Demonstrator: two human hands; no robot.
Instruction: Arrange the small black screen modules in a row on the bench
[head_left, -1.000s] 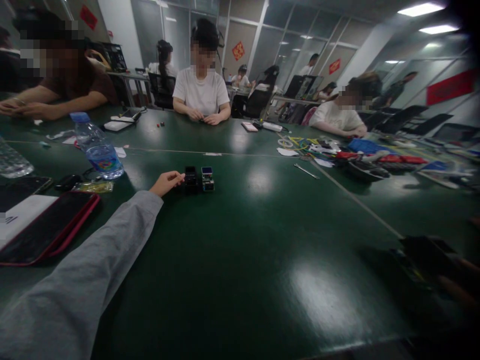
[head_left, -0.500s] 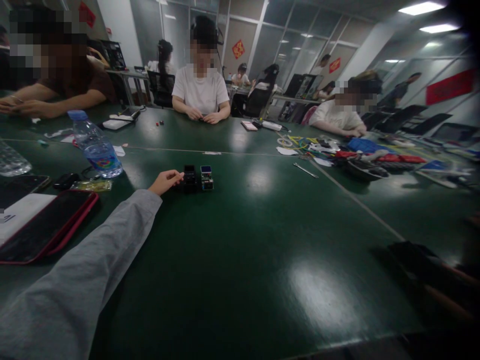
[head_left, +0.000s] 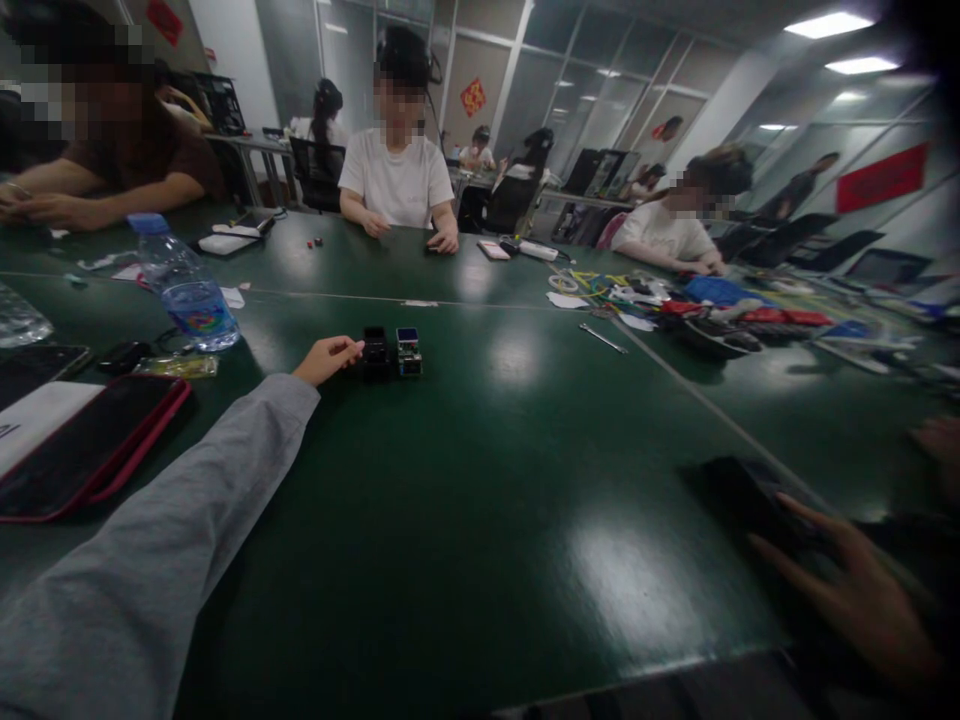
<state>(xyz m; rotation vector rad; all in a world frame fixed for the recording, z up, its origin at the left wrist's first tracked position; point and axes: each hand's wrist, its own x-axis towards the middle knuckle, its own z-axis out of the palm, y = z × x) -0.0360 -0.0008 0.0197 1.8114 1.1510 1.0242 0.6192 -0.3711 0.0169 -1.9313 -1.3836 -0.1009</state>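
My left hand (head_left: 331, 358), in a grey sleeve, reaches over the dark green table. Its thumb and fingertips pinch the left side of a small black box-like case (head_left: 376, 352) standing on the tabletop. Just right of the case, a small electronic module with a dark screen and circuit board (head_left: 409, 352) stands apart from my fingers. At the lower right, my right hand (head_left: 847, 575) has its fingers around a dark, elongated object (head_left: 757, 510). Blur and dim light hide what kind of object it is.
A water bottle (head_left: 187, 290), a yellowish packet (head_left: 178, 367) and a red-cased tablet (head_left: 97, 445) lie left. A wrench (head_left: 602, 338) lies ahead right, before a pile of cables and tools (head_left: 712, 310). Coworkers sit across the table. Another person's hand (head_left: 937, 440) shows at the right edge.
My right hand and the dark object have moved left, further into view. My left hand stays at the black case. Across the table, a coworker's hands have moved apart.
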